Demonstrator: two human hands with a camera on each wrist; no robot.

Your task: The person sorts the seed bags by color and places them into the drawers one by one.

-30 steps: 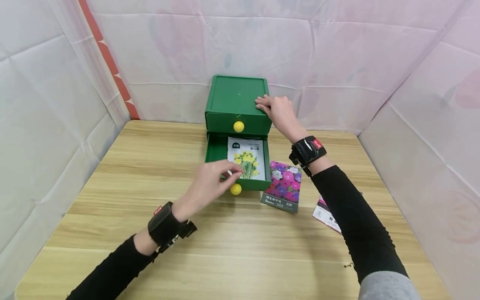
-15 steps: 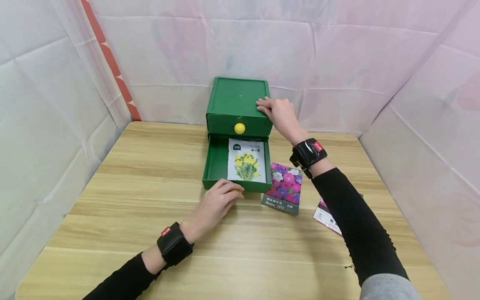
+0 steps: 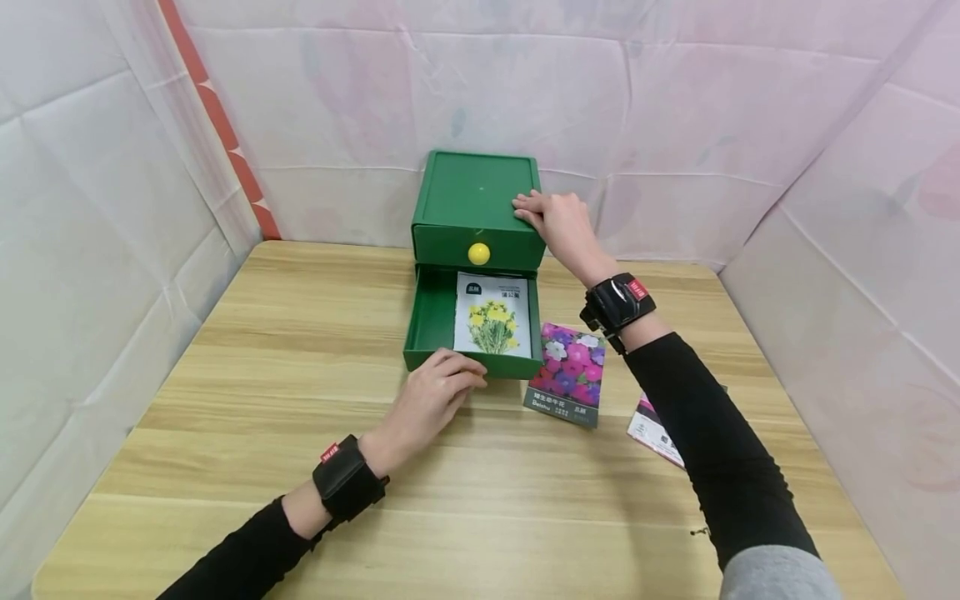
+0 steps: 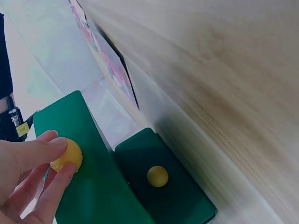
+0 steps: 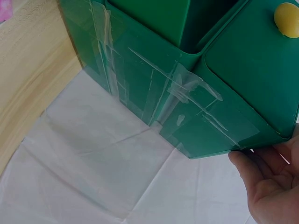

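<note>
A green two-drawer box (image 3: pixel 472 192) stands at the table's back edge. Its lower drawer (image 3: pixel 431 325) is pulled out and holds a seed packet with yellow flowers (image 3: pixel 492 317). My left hand (image 3: pixel 438 392) is at the drawer's front, and its thumb and fingers (image 4: pixel 32 163) pinch the lower yellow knob (image 4: pixel 67 155). The upper drawer is closed, with its yellow knob (image 3: pixel 478 252) free. My right hand (image 3: pixel 558 221) rests with straight fingers on the box's top right front corner (image 5: pixel 154 93). In the right wrist view, its fingertips (image 5: pixel 271 182) lie against the box edge.
A seed packet with purple and pink flowers (image 3: pixel 570 375) lies on the wooden table (image 3: pixel 525 500) just right of the open drawer. Another packet (image 3: pixel 652 429) is partly hidden under my right forearm. White cloth walls close in the table on three sides.
My left hand came down from over the packet in the drawer to the front knob and took hold of it. The right hand stayed on the box.
</note>
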